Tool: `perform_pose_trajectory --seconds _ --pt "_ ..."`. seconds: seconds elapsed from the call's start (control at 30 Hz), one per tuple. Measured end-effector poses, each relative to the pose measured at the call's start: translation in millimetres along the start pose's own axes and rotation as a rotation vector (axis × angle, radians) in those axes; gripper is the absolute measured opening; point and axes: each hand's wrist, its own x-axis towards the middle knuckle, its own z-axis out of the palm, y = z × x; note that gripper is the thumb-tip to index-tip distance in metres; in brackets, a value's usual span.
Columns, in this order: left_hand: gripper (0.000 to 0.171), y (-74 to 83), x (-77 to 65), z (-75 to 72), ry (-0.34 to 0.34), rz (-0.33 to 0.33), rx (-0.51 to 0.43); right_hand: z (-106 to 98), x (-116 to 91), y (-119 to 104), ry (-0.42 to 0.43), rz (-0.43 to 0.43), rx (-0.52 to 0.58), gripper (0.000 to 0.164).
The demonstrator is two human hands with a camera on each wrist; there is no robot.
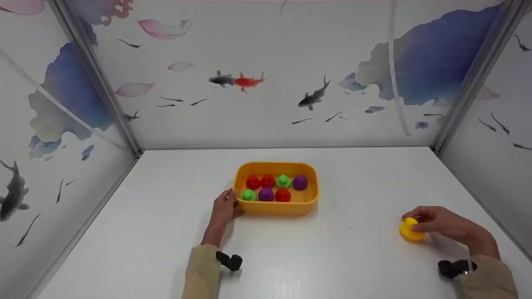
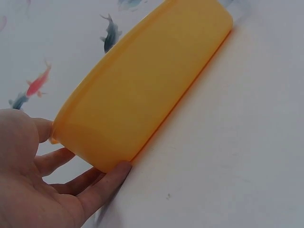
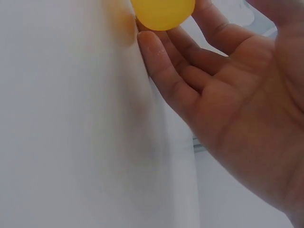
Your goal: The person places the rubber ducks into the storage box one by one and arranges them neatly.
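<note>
A yellow-orange plastic basin (image 1: 276, 209) sits mid-table with several small toy ducks inside: red ones (image 1: 283, 194), green ones (image 1: 248, 195) and purple ones (image 1: 299, 182). My left hand (image 1: 224, 206) holds the basin by its left end. In the left wrist view its thumb lies at the rim and its fingers (image 2: 109, 183) curl against the end wall near the bottom edge. Off to the right, my right hand (image 1: 442, 224) pinches a yellow rubber duck (image 1: 410, 230) between thumb and fingers, close over the table. The right wrist view shows only the duck's rounded lower part (image 3: 164, 12).
The white table (image 1: 332, 257) is closed in by a back wall (image 1: 266, 124) and side walls printed with fish and lotus leaves. Metal posts (image 1: 97, 79) stand at the corners. Black wrist cameras (image 1: 230, 261) sit at both beige sleeves.
</note>
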Motion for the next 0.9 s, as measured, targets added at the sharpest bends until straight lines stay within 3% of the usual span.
perform_pose_trajectory --seconds 0.43,0.9 --pt "0.054 -1.5 -0.9 -0.2 0.004 0.021 -0.009 7.6 2.6 -27.8 0.064 -0.132 -0.012 0.028" --pt "0.054 0.8 -1.8 -0.5 0.002 0.012 -0.003 23.2 13.7 -64.4 0.159 -0.132 -0.049 0.033"
